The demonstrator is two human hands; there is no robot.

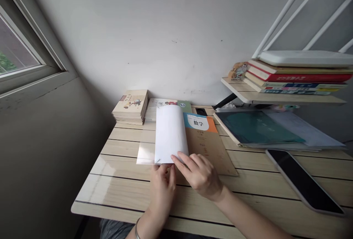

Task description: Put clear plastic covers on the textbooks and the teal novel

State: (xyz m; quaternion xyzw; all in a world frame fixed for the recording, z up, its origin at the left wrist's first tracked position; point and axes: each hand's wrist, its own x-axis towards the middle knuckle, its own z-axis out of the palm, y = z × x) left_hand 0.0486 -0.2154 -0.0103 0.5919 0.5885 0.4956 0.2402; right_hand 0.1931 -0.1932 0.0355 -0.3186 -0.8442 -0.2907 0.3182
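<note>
From here I see the white paper sheet [168, 134] curved up over the left side of the math textbook [205, 147], my left hand [162, 187] curled at its lower edge, grip unclear, and my right hand [200, 176] open, fingertips against that edge, apparently steadying it.
</note>
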